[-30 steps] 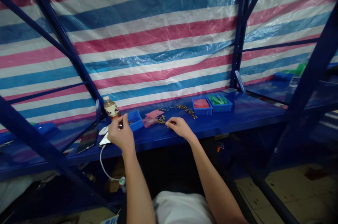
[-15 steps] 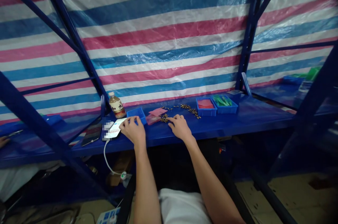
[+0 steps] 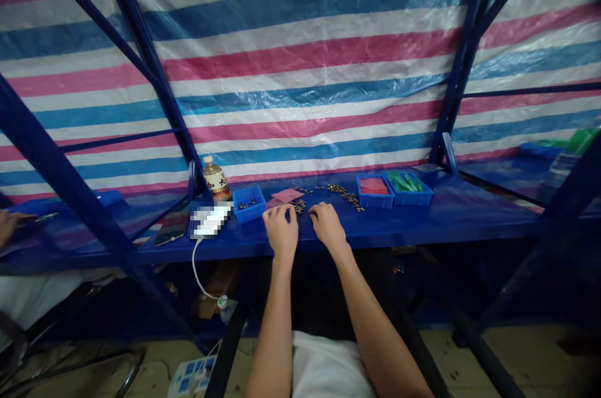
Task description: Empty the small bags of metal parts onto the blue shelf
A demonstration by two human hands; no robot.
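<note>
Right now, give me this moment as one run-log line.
left hand: near pink sheet | right hand: beside metal parts | held items: unclear | blue bin: left of hands

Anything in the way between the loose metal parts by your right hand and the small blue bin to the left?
Yes: pink square sheets lie between the loose metal parts and the small blue bin, and your left hand rests just in front of them.

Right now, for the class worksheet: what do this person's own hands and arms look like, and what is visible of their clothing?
The left hand and right hand are bare, with no gloves, and the forearms show no sleeves, watch or cables. A white top shows below them.
</note>
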